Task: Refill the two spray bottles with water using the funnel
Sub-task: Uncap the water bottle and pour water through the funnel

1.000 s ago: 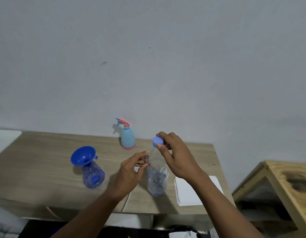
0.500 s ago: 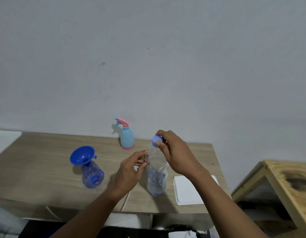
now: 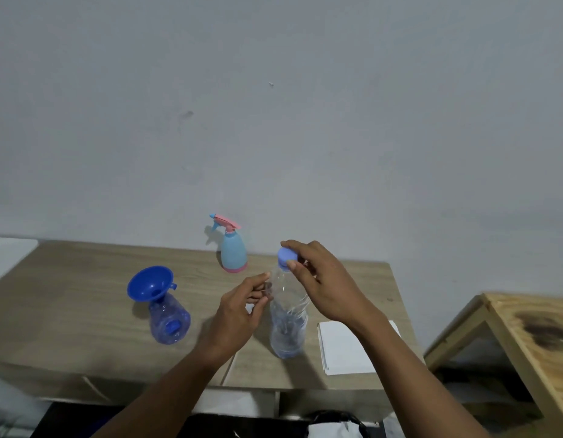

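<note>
Wooden table [image 3: 68, 311] spans the lower left and centre of the frame. Right hand [image 3: 324, 286], centre: thumb and forefinger pinch the blue cap [image 3: 288, 257], which sits on the neck, other fingers curled. Left hand [image 3: 239, 314], just left of it: thumb and curled fingers hold the clear water bottle [image 3: 288, 327] at its shoulder. We see that bottle upright at centre, long axis vertical, some water low inside. White paper [image 3: 346, 349] lies right of it. Transparent blue bottle [image 3: 169, 320] at lower left, contents unclear. Light blue spray bottle [image 3: 232, 252] stands behind, nozzle pointing left. Blue funnel [image 3: 150, 283] sits in the blue bottle's neck, mouth tilted towards the upper left.
</note>
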The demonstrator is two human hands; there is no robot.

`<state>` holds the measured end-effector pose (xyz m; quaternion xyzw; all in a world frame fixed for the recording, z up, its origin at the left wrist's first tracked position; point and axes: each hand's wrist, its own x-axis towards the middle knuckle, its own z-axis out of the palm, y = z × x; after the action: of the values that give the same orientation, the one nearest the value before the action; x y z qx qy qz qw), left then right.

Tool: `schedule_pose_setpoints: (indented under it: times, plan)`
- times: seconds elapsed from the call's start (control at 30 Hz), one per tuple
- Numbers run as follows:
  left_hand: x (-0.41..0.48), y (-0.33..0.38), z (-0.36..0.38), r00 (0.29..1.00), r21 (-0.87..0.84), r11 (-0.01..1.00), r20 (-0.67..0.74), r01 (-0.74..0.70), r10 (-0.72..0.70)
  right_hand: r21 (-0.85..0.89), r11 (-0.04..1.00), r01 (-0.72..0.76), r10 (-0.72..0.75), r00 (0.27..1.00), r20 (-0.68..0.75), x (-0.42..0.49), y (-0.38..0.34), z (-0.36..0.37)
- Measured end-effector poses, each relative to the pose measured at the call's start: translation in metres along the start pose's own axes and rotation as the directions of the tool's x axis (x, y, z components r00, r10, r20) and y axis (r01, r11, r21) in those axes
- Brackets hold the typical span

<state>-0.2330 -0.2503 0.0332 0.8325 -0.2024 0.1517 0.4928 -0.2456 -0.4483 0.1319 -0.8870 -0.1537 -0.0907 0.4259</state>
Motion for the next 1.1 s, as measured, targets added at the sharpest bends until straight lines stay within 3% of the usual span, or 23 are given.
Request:
schedule_pose_setpoints:
  times: [0.1, 0.2, 0.37, 0.43, 0.5, 0.57, 0.6, 0.67, 0.73, 0.83, 0.97, 1.1]
  plan:
    - [0.001, 0.001, 0.0, 1.0, -0.004, 1.0, 0.011, 0.009, -0.009, 0.062, 0.996, -0.064, 0.065, 0.998, -0.012, -0.001, -0.001, -0.002]
    - [0.001, 0.001, 0.001, 1.0, -0.002, 1.0, 0.009, 0.004, -0.004, 0.0, 0.997, -0.082, 0.082, 0.995, -0.063, 0.002, -0.001, 0.0]
    - [0.002, 0.001, 0.0, 1.0, -0.002, 1.0, 0.008, -0.012, 0.012, -0.009, 0.998, -0.055, 0.055, 0.998, 0.019, 0.004, -0.008, -0.012]
    - [0.002, 0.001, 0.0, 1.0, -0.003, 1.0, 0.006, -0.019, 0.019, 0.075, 0.994, -0.085, 0.084, 0.996, 0.018, 0.003, -0.008, -0.016]
    - [0.003, 0.001, 0.001, 1.0, -0.016, 0.999, -0.002, -0.031, 0.031, 0.262, 0.954, -0.143, 0.169, 0.983, -0.079, 0.001, 0.002, -0.017]
    - [0.004, 0.0, 0.001, 0.999, -0.028, 0.999, -0.015, -0.046, 0.045, 0.431, 0.875, -0.222, 0.329, 0.925, -0.19, -0.01, 0.028, -0.008]
    - [0.004, -0.001, 0.002, 0.999, -0.032, 0.998, -0.019, -0.049, 0.048, 0.437, 0.857, -0.274, 0.398, 0.89, -0.224, -0.021, 0.047, 0.001]
    - [0.004, -0.002, 0.002, 0.999, -0.036, 0.998, -0.023, -0.043, 0.042, 0.302, 0.851, -0.429, 0.498, 0.843, -0.206, -0.053, 0.094, 0.028]
    - [0.003, -0.002, 0.002, 0.999, -0.039, 0.998, -0.023, -0.042, 0.041, 0.142, 0.809, -0.57, 0.583, 0.809, -0.076, -0.091, 0.133, 0.06]
    - [0.006, 0.0, 0.003, 0.998, -0.043, 0.997, -0.029, -0.057, 0.055, 0.035, 0.722, -0.691, 0.685, 0.721, 0.104, -0.13, 0.155, 0.093]
    - [0.006, 0.0, 0.003, 0.998, -0.057, 0.997, -0.025, -0.056, 0.055, -0.103, 0.705, -0.702, 0.709, 0.692, 0.135, -0.144, 0.158, 0.115]
    - [0.005, 0.0, 0.003, 0.998, -0.046, 0.997, -0.024, -0.065, 0.064, -0.199, 0.723, -0.661, 0.688, 0.715, 0.124, -0.148, 0.158, 0.119]
